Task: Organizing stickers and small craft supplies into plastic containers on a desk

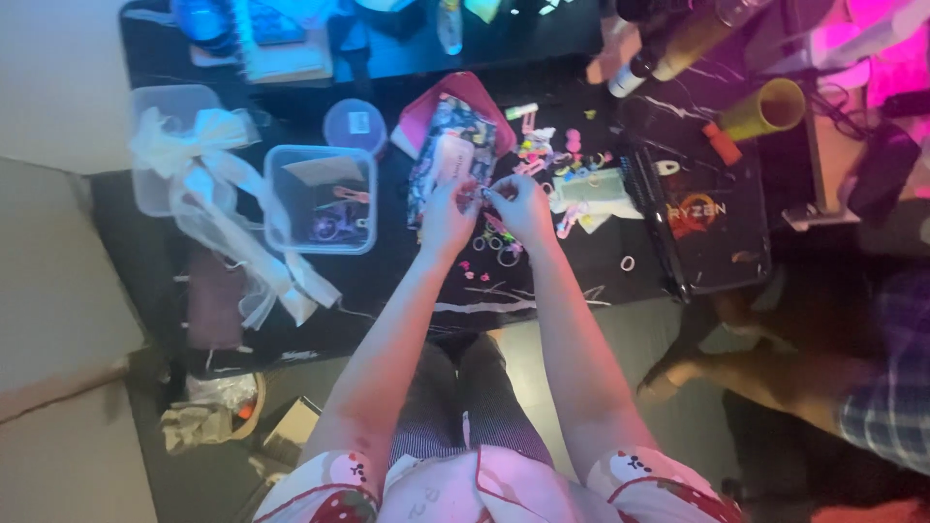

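My left hand (448, 215) and my right hand (521, 205) meet over the dark table (387, 281), fingertips pinched together on a tiny piece (481, 193) that is too small to make out. Just under the hands lie small metal rings (496, 247) and pink bits. Behind the hands lies a patterned pouch (450, 155) on a pink one. To the right of the hands is a scatter of small colourful beads and clips (567, 160).
A clear plastic box (321, 199) with small items stands left of the hands, a round lidded tub (355, 124) behind it. A white ribbon bow (208, 165) drapes over another container. A black box (707, 218), yellow tubes (765, 108) and another person's leg (775, 373) are to the right.
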